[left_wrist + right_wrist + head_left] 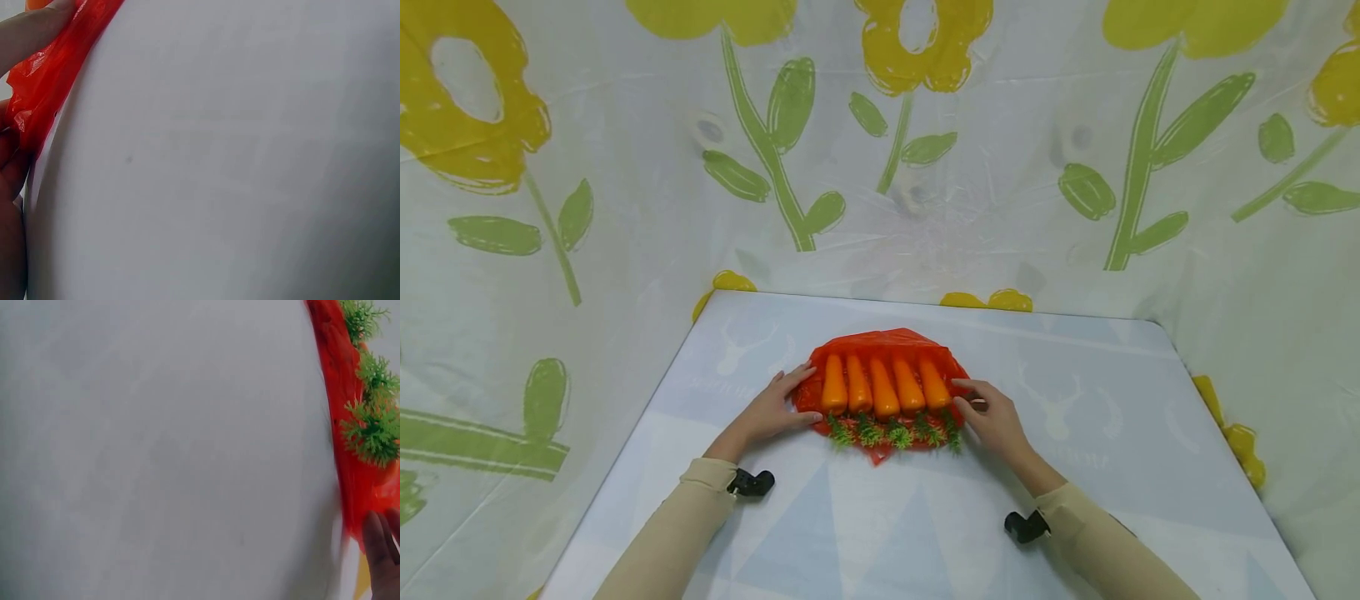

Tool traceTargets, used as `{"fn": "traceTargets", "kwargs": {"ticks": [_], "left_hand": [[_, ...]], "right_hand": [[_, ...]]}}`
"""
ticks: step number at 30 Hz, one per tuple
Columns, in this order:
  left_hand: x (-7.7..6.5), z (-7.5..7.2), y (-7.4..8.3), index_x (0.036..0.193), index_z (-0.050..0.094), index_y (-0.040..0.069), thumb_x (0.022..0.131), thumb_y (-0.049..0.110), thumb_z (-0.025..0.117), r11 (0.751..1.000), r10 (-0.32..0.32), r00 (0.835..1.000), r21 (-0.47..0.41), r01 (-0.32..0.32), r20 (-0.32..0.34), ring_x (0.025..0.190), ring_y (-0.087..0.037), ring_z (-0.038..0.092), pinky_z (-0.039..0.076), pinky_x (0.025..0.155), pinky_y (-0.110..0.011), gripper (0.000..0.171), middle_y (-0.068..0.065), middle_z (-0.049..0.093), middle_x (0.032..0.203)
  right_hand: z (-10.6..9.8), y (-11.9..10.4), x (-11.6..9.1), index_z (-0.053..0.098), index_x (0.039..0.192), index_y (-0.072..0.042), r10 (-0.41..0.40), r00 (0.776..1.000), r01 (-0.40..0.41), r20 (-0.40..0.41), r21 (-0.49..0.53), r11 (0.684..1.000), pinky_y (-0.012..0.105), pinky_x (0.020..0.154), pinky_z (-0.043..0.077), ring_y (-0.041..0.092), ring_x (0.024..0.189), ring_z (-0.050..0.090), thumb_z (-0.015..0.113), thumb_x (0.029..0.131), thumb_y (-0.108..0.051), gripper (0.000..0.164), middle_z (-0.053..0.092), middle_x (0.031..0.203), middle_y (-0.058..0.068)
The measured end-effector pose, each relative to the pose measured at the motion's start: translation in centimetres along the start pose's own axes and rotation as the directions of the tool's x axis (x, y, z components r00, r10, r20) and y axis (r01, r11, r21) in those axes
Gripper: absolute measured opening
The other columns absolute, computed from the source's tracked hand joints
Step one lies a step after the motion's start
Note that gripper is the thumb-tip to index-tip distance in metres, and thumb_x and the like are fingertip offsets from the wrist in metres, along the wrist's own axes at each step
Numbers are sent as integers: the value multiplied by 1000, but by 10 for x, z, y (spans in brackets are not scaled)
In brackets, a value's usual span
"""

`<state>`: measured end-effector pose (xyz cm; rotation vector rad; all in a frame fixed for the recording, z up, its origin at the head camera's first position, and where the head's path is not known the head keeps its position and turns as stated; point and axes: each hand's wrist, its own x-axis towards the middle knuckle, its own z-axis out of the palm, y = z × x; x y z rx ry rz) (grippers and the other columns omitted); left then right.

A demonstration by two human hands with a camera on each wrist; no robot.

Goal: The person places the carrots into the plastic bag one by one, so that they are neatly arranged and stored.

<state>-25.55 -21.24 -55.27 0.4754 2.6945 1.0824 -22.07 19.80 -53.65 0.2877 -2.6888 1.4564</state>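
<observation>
Several orange toy carrots [883,390] lie side by side in a row on a spread red plastic bag [883,340], green leafy tops [373,433] toward me. At the bag's left edge is my left hand [771,408], its fingers extended and thumb apart, touching the plastic. In the left wrist view the thumb [31,34] lies over the red plastic, other fingers beside its edge. My right hand [996,417] touches the bag's right edge near the outermost carrot, fingers loosely bent. Only its fingertips show in the right wrist view, against the red plastic.
A pale table [880,533] with printed triangles and deer heads carries the bag. Behind and beside it hangs a white curtain [970,217] with yellow flowers and green leaves. Each wrist wears a small black camera [752,482].
</observation>
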Motion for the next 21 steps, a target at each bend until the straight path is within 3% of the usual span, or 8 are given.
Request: {"fn": "traceTargets", "kwargs": {"ticks": [4,11,13,18,21], "left_hand": [[-1,-1,-2,157,42,15,84,48,81,1000,5,1000,-14,-5,-13,150,-53,16,20,116,-70,89,-7,30,166],[-2,-4,-4,152,48,12,85,37,83,998,47,998,-36,-49,-52,148,-39,32,29,117,-62,79,-10,36,162],[-2,-5,-4,150,49,11,85,34,83,997,65,996,-25,-67,-61,148,-38,32,26,119,-60,77,-11,38,161],[-6,-9,-4,146,53,9,86,27,82,994,110,991,15,-109,-79,146,-38,35,23,120,-60,69,-14,43,157],[-10,-13,-6,141,57,7,86,21,82,990,137,985,37,-134,-104,142,-38,40,31,117,-59,63,-15,48,152]], "right_hand": [[-4,4,-1,68,130,-7,4,1000,-4,-19,5,1000,46,93,57,29,104,67,69,98,-14,33,67,128,13],[-11,9,-1,69,127,-4,-36,998,36,-46,3,999,43,89,59,28,102,67,69,98,-12,30,69,125,13],[-13,10,0,69,127,-3,-40,998,40,-52,-3,999,44,89,58,28,102,68,69,98,-11,30,69,125,13],[-20,13,-1,67,130,-6,13,999,-15,-40,-43,999,47,92,57,28,104,67,68,99,-15,32,67,126,13],[-26,18,-1,65,134,-7,55,998,-57,-25,-88,994,50,95,55,31,107,65,66,100,-18,35,65,129,15]]}}
